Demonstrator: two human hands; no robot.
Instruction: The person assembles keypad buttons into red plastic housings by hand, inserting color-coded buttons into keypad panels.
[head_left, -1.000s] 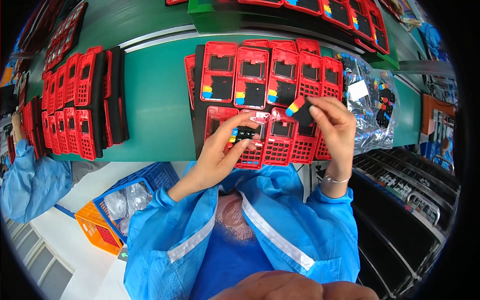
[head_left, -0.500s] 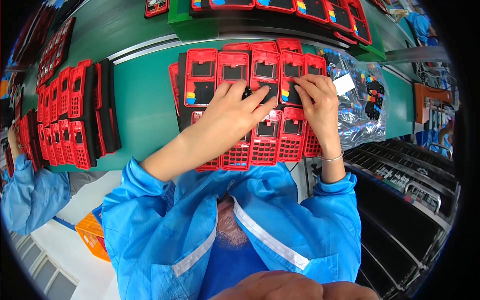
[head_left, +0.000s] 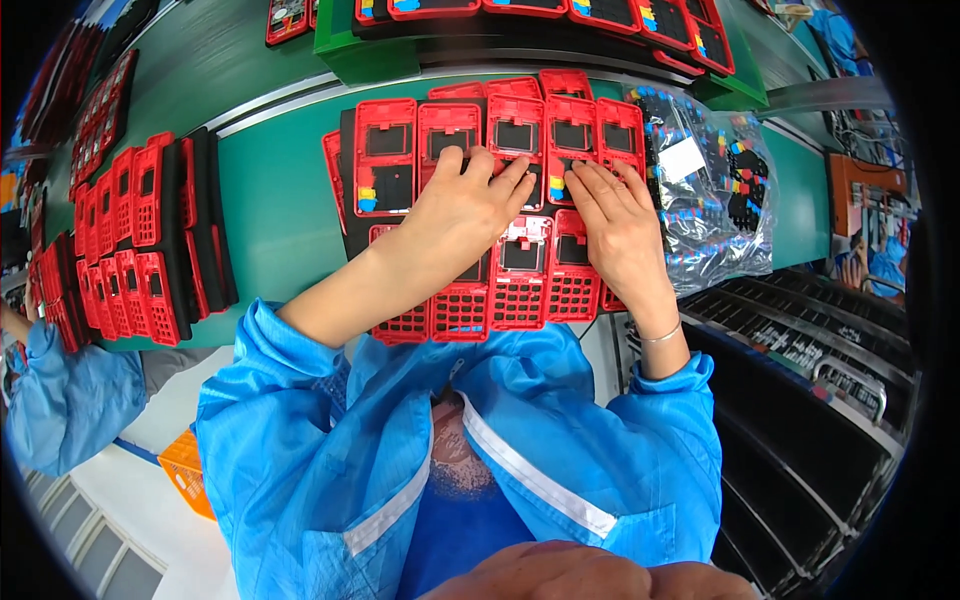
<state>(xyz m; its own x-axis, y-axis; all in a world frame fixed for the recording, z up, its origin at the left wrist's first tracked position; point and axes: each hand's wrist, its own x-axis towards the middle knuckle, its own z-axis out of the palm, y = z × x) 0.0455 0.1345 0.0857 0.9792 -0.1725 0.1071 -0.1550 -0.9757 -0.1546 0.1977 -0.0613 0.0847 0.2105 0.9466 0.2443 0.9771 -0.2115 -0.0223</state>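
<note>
Red device casings (head_left: 385, 145) with dark windows lie in rows on the table before me, some with yellow and blue pieces in their lower part. My left hand (head_left: 465, 205) is over the upper row, its fingers curled and two fingertips on the casing (head_left: 515, 125) in the middle. Whatever lies under its curled fingers is hidden. Fingers stretched out close together, my right hand (head_left: 622, 225) lies on the neighbouring casing (head_left: 571, 130), fingertips on its lower part. Nearer to me is a row of casings with square key openings (head_left: 520, 305).
A clear plastic bag (head_left: 710, 220) of small dark and coloured parts lies right of the casings. More red casings (head_left: 150, 200) stand stacked at the left. A green-edged shelf (head_left: 365, 60) holding casings runs along the back. Another person's blue sleeve (head_left: 75, 400) shows at far left.
My right hand's bent fingers have straightened and flattened onto the casing. My left hand stays over the upper row; the small black piece seen at its fingers is now hidden.
</note>
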